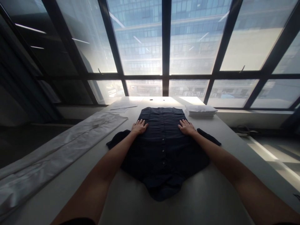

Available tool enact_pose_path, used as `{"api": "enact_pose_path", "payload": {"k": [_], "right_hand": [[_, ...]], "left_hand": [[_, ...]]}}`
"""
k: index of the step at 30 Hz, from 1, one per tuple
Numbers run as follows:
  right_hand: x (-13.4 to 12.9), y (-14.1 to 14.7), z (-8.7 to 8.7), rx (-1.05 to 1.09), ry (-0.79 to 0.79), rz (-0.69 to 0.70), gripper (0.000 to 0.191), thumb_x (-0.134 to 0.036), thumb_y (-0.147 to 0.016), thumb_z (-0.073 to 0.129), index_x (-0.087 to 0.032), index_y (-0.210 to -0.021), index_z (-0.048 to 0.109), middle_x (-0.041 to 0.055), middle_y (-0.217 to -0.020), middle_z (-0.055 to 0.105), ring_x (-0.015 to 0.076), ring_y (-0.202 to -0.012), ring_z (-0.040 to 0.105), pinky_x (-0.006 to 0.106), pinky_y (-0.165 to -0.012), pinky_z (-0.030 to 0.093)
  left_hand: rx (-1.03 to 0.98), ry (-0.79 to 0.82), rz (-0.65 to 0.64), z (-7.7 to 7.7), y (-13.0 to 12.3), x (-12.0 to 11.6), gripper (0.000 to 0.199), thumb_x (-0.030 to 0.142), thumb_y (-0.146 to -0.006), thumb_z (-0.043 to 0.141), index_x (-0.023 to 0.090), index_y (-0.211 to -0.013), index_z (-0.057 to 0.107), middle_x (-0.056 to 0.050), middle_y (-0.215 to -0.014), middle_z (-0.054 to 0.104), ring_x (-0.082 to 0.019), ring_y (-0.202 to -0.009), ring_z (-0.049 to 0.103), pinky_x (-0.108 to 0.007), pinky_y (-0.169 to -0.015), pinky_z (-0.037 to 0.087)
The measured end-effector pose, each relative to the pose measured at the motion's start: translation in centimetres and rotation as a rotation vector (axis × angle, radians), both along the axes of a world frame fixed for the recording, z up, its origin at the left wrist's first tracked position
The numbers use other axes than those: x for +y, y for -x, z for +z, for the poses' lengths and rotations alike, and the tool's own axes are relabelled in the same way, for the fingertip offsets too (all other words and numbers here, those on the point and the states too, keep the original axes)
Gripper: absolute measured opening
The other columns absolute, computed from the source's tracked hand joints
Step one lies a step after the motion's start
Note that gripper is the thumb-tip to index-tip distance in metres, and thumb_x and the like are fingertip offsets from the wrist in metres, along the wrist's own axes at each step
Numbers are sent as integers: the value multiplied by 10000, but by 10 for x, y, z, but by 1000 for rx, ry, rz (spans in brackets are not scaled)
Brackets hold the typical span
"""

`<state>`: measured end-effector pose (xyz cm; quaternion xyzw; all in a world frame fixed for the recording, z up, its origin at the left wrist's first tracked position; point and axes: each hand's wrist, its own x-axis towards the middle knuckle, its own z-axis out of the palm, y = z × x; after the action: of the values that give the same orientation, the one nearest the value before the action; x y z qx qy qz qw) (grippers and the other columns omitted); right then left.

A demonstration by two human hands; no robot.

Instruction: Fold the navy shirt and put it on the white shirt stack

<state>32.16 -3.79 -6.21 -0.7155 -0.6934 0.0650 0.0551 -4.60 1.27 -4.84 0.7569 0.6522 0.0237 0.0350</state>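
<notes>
A dark navy button-up shirt [161, 137] lies front side up on the white table [211, 193], its collar end toward me and its hem toward the windows. Small light buttons run down its middle. My left hand [140, 127] rests flat on the shirt's left edge with the fingers spread. On the opposite edge, my right hand [187, 127] is also laid flat, fingers apart. Sleeve parts stick out to both sides beyond my forearms, which hide some of the cloth.
A stack of folded white cloth [201, 110] stands at the back right of the table. Long white fabric [70, 147] stretches along the left side. Paper sheets [120, 107] lie at the back left. Large windows [142, 37] rise behind the table.
</notes>
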Motion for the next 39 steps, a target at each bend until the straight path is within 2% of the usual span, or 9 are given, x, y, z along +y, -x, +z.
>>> {"api": "enact_pose_path", "payload": {"k": [4,9,14,17,20,23,26,32,39], "right_hand": [[-8,4,0,0,-11,7,727,-559,-1017,207,-169,-1630,223,81,-1706,125,237,-1565,100,479,-1242,89],[-37,1,-10,-15,-38,32,699,-533,-1028,205,-174,-1627,242,100,-1701,149,251,-1564,104,489,-1239,88],[-53,-3,-11,-13,-38,28,692,-519,-1033,235,-150,-1617,262,146,-1692,164,294,-1560,120,549,-1227,96],[-37,21,0,-1,-125,69,653,-429,-1038,255,-98,-1601,282,177,-1683,184,302,-1560,116,544,-1229,107],[-12,68,11,73,-175,212,619,-346,-1033,250,-81,-1589,304,174,-1672,227,293,-1555,148,523,-1228,153],[10,110,15,104,-158,345,607,-274,-1015,272,-118,-1602,290,125,-1675,245,241,-1556,161,467,-1234,170],[23,124,10,109,-149,413,607,-272,-1022,248,-154,-1618,255,88,-1685,223,194,-1554,164,414,-1238,162],[42,83,-1,44,-52,337,665,-543,-1032,227,-237,-1621,263,68,-1696,187,240,-1562,131,486,-1237,119],[55,11,-1,23,-16,116,688,-523,-1027,210,-188,-1627,239,102,-1704,136,258,-1564,104,503,-1237,85]], "left_hand": [[13,-14,4,-4,3,-7,742,620,-1009,146,215,-1621,254,-86,-1700,134,-303,-1563,136,-557,-1227,180],[29,-20,-21,-9,11,-34,772,654,-1004,123,214,-1625,248,-90,-1698,137,-322,-1561,132,-580,-1225,186],[41,39,-24,0,11,-47,797,664,-1002,142,179,-1627,235,-116,-1699,106,-352,-1563,89,-643,-1214,133],[16,-31,-127,9,-14,-39,711,562,-1037,185,158,-1618,252,-123,-1696,131,-332,-1567,77,-621,-1223,121],[-26,-59,-295,13,-56,-27,610,415,-1060,213,169,-1617,245,-115,-1687,195,-293,-1562,140,-575,-1226,176],[-8,-61,-408,7,-93,-17,592,335,-1039,317,215,-1616,253,-87,-1685,224,-261,-1563,143,-554,-1237,157],[8,-37,-470,-2,-104,-8,620,331,-1019,375,271,-1621,236,-74,-1692,207,-276,-1565,132,-577,-1228,167],[-1,13,-306,-5,-57,18,633,565,-1042,180,318,-1623,231,-13,-1702,156,-301,-1565,114,-575,-1232,139],[21,39,-76,1,5,36,674,558,-1028,158,266,-1634,195,-51,-1709,84,-317,-1567,91,-619,-1213,137]]}}
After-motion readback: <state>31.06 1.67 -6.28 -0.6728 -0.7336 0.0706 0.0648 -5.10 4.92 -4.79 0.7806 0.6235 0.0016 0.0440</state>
